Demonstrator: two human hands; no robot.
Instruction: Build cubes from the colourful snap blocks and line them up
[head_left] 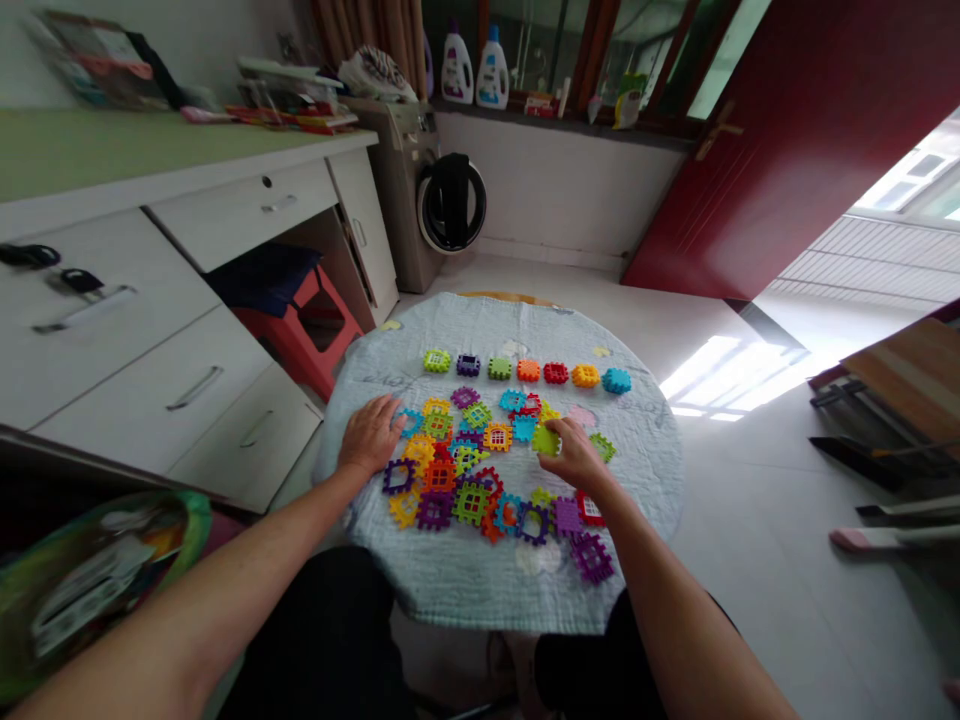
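Pinching a lime block (pixel 547 440) in our right hand (pixel 579 460), we do well to lift it clear of the loose pieces (pixel 471 503) beside our open left hand (pixel 369 437).

Arms (pixel 264 558) reach forward, left hand (pixel 369 435) palm-down, right fingers (pixel 562 428) pinched.

Round worktop under pale blue patterned cloth (pixel 480 600) = landmark. On its far half: row of seven small multicoloured square plastic blocks (pixel 528 370). On its middle and near part: multicoloured toothed square plastic tiles (pixel 471 502), heaped. On its left side: bare left hand (pixel 369 436), by heap. Right of its centre: bare right hand (pixel 576 455), lime-green plastic tile (pixel 546 440) in fingers. Left of worktop: white drawer unit (pixel 142 310), red plastic stool (pixel 307 292) between. Behind, leftward: grey front-loading washing machine (pixel 401 190). Behind, rightward: dark red door (pixel 757 150).
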